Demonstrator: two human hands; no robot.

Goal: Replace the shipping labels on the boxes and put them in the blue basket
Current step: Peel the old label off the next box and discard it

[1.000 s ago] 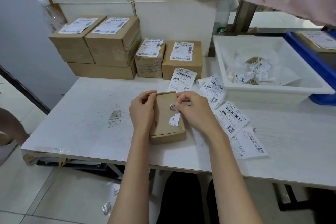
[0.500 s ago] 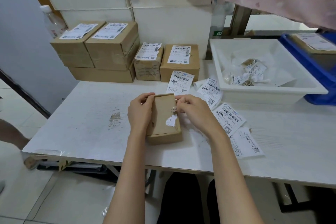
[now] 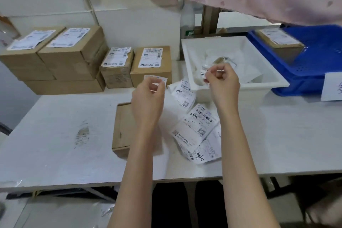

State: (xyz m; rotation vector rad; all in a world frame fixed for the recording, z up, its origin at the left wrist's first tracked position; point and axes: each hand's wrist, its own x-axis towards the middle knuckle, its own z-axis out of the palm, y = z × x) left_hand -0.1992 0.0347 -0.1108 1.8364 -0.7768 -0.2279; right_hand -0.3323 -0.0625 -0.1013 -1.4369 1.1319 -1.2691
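Frame centre-left: stripped box [image 3: 123, 127] flat on worktop [image 3: 55, 135], partly under left hand [image 3: 148, 96], fingers loosely curled, nothing visibly held. Centre-right: right hand [image 3: 223, 81] over white bin [image 3: 268, 72], fingers pinching a torn label scrap [image 3: 203, 72]; best to spread them well inside the rim so the sticky scrap drops clean. Blue basket [image 3: 305, 72] at upper right, one box inside.

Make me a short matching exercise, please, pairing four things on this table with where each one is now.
Things:
1. white tray
2. blue basket
3. bare box
4. right hand

Places:
A. at the table's far right end
B. under the left forearm
C. between the labelled boxes and the basket
D. over the tray's near edge, pinching a label scrap

Pairs: 1-C, 2-A, 3-B, 4-D
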